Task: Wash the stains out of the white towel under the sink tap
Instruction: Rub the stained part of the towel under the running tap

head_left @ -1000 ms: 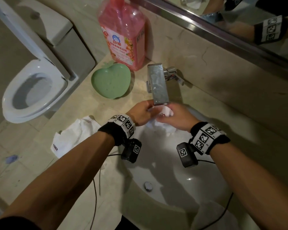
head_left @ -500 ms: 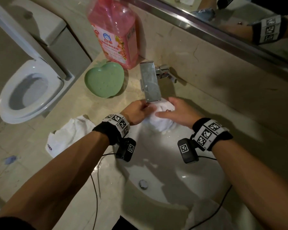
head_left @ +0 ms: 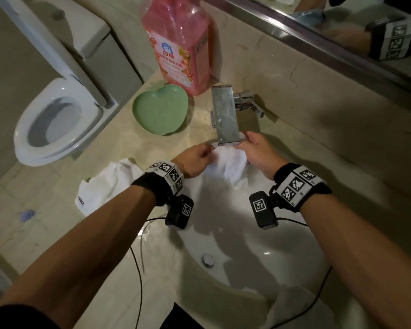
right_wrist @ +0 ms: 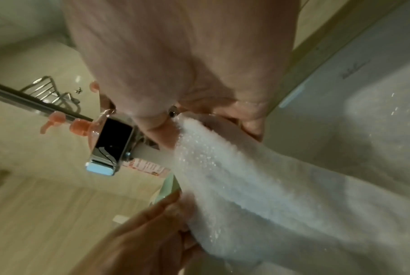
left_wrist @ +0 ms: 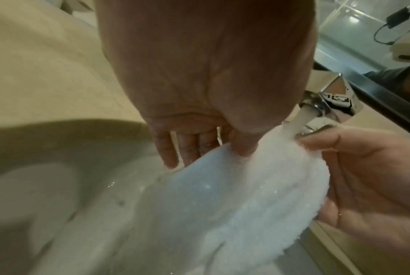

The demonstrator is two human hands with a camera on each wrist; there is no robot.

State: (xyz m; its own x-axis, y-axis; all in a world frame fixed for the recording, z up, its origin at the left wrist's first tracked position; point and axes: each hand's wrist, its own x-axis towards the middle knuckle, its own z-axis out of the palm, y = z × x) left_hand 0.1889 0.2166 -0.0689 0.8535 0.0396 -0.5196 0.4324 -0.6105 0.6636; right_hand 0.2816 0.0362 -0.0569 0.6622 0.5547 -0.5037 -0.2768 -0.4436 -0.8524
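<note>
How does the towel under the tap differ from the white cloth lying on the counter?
The towel is stretched between the left hand and right hand in the running stream; the cloth lies crumpled and untouched on the counter. The cloth bears a dark printed mark; the towel shows none. Both are white.

Pink bottle (head_left: 179, 41) label: "白猫"; smaller print unreadable.

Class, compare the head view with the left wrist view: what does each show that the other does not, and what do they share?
Only the head view shows the pink detergent bottle, the green heart-shaped dish, the toilet, the sink drain and a second white cloth on the counter. Only the left wrist view shows the water stream hitting the cloth. Both show the white towel held by the left hand and right hand under the tap.
</note>
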